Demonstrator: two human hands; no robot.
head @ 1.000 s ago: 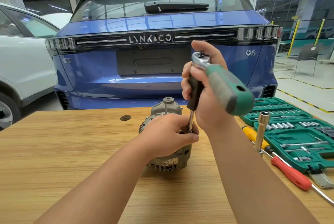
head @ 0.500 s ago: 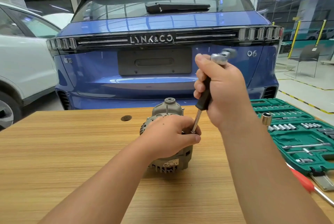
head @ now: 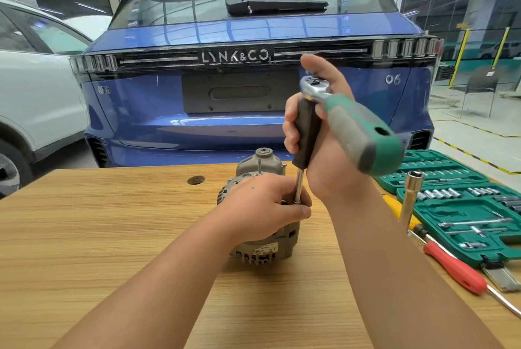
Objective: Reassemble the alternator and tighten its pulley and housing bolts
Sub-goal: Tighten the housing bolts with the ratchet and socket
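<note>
R hand [head: 324, 148]: fingers [head: 291, 126] wrapped round black extension handle [head: 307, 131], thumb up behind ratchet head. Ratchet [head: 355, 123] sits on top of handle, green/grey grip angled down to the right, toward camera. Chrome shaft [head: 299, 186] runs from handle down, near upright, tip meeting alternator top next to L thumb.

L hand [head: 265, 207]: fingers curled over top of alternator [head: 267, 247], gripping housing, thumb by shaft tip. Bolt itself hidden under hand, can't tell seating.

Alternator stands on wood surface [head: 112, 236], approx centre, finned end toward camera, hub pointing away toward car.

R of forearm: green socket case [head: 465, 207] open, sockets in rows. Long chrome socket [head: 410, 196] standing upright just in front of case. Red-handled screwdriver [head: 454, 269] and yellow-handled one [head: 394, 206] lying on surface beside case.

Behind surface: blue car [head: 239, 100], rear facing; white car [head: 36, 95] at left.
</note>
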